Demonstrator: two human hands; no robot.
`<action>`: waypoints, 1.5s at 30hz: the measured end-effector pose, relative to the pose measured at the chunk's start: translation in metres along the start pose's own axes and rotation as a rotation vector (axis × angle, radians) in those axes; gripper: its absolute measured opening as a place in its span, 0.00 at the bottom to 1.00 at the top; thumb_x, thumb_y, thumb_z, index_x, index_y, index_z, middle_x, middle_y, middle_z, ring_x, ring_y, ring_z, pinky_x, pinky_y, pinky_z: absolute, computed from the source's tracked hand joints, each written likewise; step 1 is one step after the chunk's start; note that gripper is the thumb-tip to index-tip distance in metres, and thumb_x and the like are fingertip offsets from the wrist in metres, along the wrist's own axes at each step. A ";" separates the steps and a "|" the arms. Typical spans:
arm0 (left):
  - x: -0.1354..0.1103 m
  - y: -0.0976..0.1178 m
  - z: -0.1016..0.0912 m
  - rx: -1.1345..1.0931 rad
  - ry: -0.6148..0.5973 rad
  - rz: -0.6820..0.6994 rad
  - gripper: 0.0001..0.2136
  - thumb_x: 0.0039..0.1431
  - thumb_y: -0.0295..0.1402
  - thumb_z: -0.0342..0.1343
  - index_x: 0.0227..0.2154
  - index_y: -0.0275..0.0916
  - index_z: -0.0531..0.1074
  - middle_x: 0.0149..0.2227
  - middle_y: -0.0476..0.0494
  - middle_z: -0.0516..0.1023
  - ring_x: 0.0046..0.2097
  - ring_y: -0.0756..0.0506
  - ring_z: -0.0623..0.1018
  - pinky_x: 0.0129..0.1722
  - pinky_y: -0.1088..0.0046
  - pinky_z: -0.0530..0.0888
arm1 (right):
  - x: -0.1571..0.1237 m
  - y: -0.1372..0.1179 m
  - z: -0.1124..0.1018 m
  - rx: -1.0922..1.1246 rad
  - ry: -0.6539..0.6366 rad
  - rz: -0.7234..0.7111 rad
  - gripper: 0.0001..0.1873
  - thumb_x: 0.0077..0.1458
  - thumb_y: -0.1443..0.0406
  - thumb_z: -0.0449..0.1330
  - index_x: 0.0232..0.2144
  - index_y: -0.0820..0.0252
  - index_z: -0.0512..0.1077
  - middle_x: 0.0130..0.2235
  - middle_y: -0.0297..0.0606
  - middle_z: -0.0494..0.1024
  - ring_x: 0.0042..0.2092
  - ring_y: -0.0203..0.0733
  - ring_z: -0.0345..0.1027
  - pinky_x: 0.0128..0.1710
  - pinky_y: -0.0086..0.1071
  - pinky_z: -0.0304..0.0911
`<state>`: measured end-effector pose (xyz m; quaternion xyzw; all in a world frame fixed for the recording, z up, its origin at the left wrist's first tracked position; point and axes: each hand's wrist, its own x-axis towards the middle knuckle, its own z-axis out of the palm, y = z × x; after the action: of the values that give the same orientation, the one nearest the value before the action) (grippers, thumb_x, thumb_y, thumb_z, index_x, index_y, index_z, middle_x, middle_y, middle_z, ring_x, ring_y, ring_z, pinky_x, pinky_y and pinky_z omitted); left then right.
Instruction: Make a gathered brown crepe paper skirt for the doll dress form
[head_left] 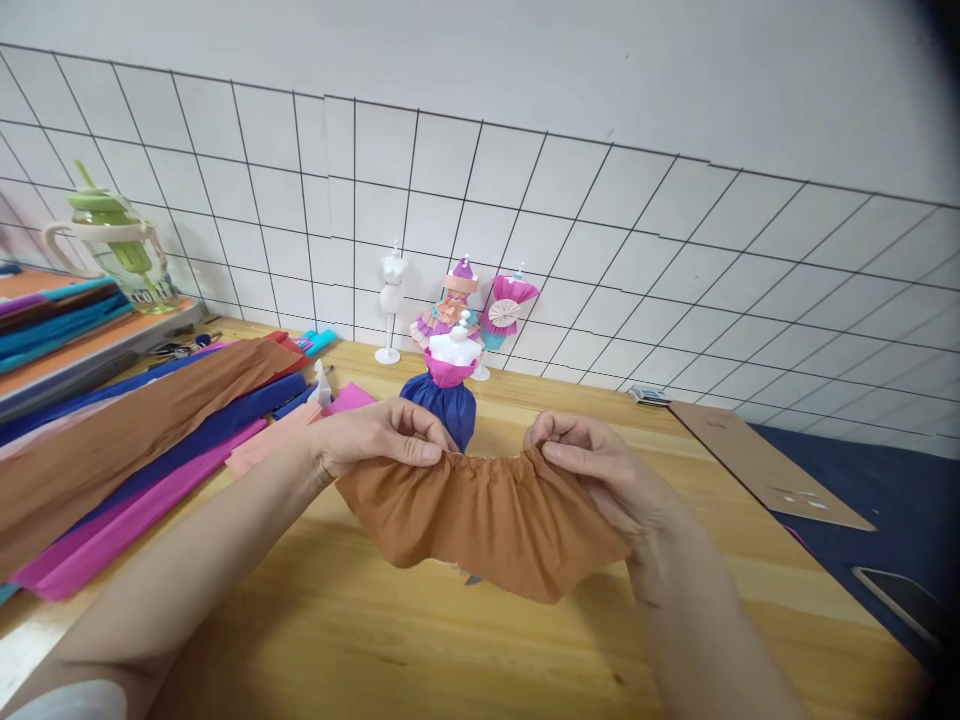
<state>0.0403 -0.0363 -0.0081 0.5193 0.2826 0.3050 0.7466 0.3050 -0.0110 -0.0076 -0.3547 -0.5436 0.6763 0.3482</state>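
A gathered piece of brown crepe paper hangs fan-shaped above the wooden table. My left hand pinches its pleated top edge at the left end. My right hand pinches the same edge at the right end, fingers closed on the paper. Just behind the paper stands a small white mannequin in a pink top and blue paper skirt.
Strips of brown, blue and pink crepe paper lie at the left. A bare white mannequin and two dressed ones stand by the gridded wall. A green-lidded cup sits far left. Brown cardboard and a dark mat lie at right.
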 end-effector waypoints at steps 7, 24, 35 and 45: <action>0.003 -0.005 0.006 -0.068 0.013 -0.043 0.13 0.39 0.32 0.71 0.26 0.32 0.74 0.24 0.49 0.76 0.25 0.53 0.74 0.27 0.79 0.70 | 0.000 0.002 0.001 -0.019 -0.003 0.007 0.15 0.37 0.60 0.72 0.25 0.60 0.72 0.24 0.31 0.72 0.24 0.33 0.65 0.25 0.27 0.58; -0.011 -0.020 0.014 0.064 0.181 -0.072 0.15 0.42 0.41 0.68 0.25 0.33 0.74 0.25 0.49 0.74 0.28 0.52 0.71 0.31 0.77 0.68 | 0.004 0.008 0.006 -0.130 0.006 -0.005 0.19 0.34 0.57 0.73 0.23 0.60 0.70 0.23 0.32 0.71 0.24 0.33 0.63 0.25 0.28 0.57; -0.020 -0.045 -0.003 0.405 0.373 -0.047 0.10 0.46 0.36 0.64 0.27 0.32 0.77 0.24 0.50 0.73 0.29 0.51 0.68 0.31 0.76 0.64 | -0.006 0.045 0.018 -0.455 0.132 -0.108 0.16 0.40 0.56 0.68 0.22 0.59 0.68 0.23 0.30 0.67 0.26 0.34 0.59 0.26 0.30 0.55; -0.018 -0.046 -0.009 0.509 0.280 -0.086 0.13 0.50 0.40 0.59 0.24 0.33 0.74 0.23 0.49 0.72 0.27 0.51 0.69 0.29 0.77 0.65 | 0.000 0.059 0.026 -0.496 0.157 -0.135 0.12 0.42 0.59 0.64 0.21 0.57 0.66 0.23 0.31 0.67 0.25 0.35 0.60 0.25 0.30 0.56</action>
<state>0.0294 -0.0575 -0.0527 0.6302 0.4722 0.2611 0.5583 0.2777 -0.0340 -0.0610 -0.4436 -0.6866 0.4680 0.3359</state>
